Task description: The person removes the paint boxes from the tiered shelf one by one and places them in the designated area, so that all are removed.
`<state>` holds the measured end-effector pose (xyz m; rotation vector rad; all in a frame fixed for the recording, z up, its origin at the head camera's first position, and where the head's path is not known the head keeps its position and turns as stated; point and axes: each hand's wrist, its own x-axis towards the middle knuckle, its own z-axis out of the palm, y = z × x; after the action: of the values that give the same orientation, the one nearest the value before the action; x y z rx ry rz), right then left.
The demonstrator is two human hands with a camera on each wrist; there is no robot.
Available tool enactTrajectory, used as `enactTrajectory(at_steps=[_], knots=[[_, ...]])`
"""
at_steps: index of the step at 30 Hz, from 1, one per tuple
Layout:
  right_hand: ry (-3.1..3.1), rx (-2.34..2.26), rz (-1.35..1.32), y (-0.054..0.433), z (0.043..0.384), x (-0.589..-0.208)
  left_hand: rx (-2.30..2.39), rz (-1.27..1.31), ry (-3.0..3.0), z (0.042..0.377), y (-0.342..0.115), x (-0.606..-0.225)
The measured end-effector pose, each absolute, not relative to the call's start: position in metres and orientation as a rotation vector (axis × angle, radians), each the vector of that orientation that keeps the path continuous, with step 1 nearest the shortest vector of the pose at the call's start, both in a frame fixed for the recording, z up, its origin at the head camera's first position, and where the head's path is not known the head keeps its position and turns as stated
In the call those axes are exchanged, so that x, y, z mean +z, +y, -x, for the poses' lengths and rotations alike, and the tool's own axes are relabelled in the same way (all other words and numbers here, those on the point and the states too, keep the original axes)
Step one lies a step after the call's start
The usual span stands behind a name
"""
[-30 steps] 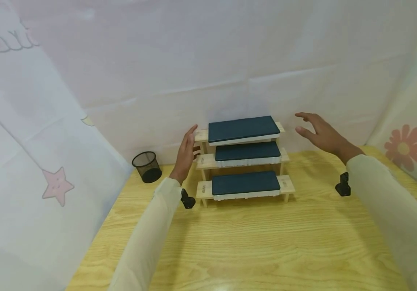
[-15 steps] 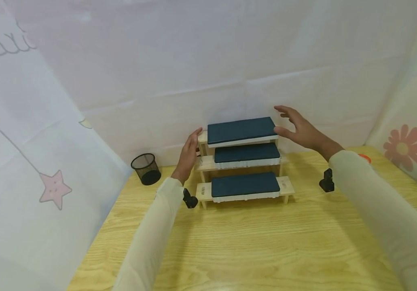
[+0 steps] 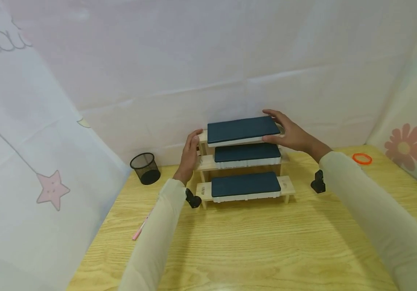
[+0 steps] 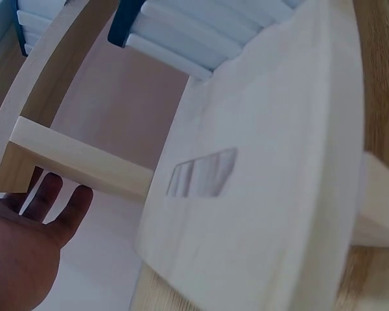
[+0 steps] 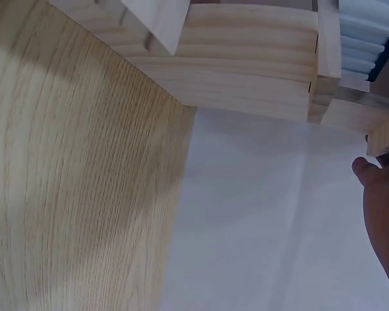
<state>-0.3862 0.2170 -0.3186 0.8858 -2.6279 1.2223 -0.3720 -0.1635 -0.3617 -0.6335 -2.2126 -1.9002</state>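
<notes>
A three-tier wooden rack (image 3: 286, 182) bears white boxes with flat dark blue tops: a top box (image 3: 242, 128), a middle box (image 3: 247, 152) and a bottom box (image 3: 246, 184). My left hand (image 3: 187, 155) is at the left end of the top tier. In the left wrist view its fingers (image 4: 71, 207) lie against the rack's end, loosely bent. My right hand (image 3: 295, 135) spans the right end of the top box, thumb at the front edge and fingers extended along the back. In the right wrist view the right thumb (image 5: 363, 170) shows just below the rack's corner; the other fingers are mostly hidden.
A black mesh pen cup (image 3: 145, 169) stands left of the rack. A pink-and-white pen (image 3: 139, 229) lies partly behind the left sleeve. Toward the right lies an orange ring (image 3: 362, 159). A pale patterned cloth (image 3: 157, 81) hangs behind the wooden table (image 3: 252, 246).
My right hand has come leftward from beside the rack to the top box's right end. My left hand has shifted slightly right toward the rack. The boxes stay in place.
</notes>
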Motion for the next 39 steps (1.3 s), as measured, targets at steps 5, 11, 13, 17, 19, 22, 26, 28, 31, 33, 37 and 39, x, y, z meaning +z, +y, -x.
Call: enactTrajectory(at_steps=[5, 11, 13, 17, 19, 22, 26, 28, 31, 33, 37, 39], knots=[[-2.638, 1.236, -0.885, 0.215, 0.384, -0.320, -1.895, 0.637, -2.228, 0.368, -0.161, -0.360], [-2.647, 1.215, -0.886, 0.214, 0.384, -0.318, -1.878, 0.628, -2.231, 0.367, -0.161, -0.360], [-2.652, 1.191, -0.889, 0.214, 0.384, -0.317, -1.882, 0.625, -2.234, 0.366, -0.160, -0.359], [-2.669, 1.136, -0.860, 0.215, 0.384, -0.313, -1.901, 0.606, -2.243, 0.366, -0.160, -0.359], [-2.683, 1.113, -0.832, 0.215, 0.383, -0.312, -1.906, 0.601, -2.249, 0.367, -0.160, -0.359], [-2.703, 1.074, -0.815, 0.216, 0.383, -0.310, -1.906, 0.595, -2.247, 0.368, -0.160, -0.360], [-2.712, 1.031, -0.806, 0.214, 0.384, -0.309, -1.905, 0.582, -2.250, 0.368, -0.161, -0.363], [-2.710, 1.004, -0.798, 0.214, 0.384, -0.308, -1.902, 0.584, -2.253, 0.368, -0.162, -0.364], [-2.701, 0.973, -0.796, 0.213, 0.384, -0.304, -1.899, 0.589, -2.252, 0.368, -0.163, -0.364], [-2.696, 0.968, -0.805, 0.211, 0.384, -0.301, -1.900, 0.584, -2.246, 0.368, -0.163, -0.364], [-2.697, 0.987, -0.812, 0.210, 0.383, -0.296, -1.902, 0.580, -2.229, 0.370, -0.163, -0.364], [-2.703, 1.001, -0.806, 0.210, 0.382, -0.295, -1.889, 0.587, -2.221, 0.372, -0.162, -0.367]])
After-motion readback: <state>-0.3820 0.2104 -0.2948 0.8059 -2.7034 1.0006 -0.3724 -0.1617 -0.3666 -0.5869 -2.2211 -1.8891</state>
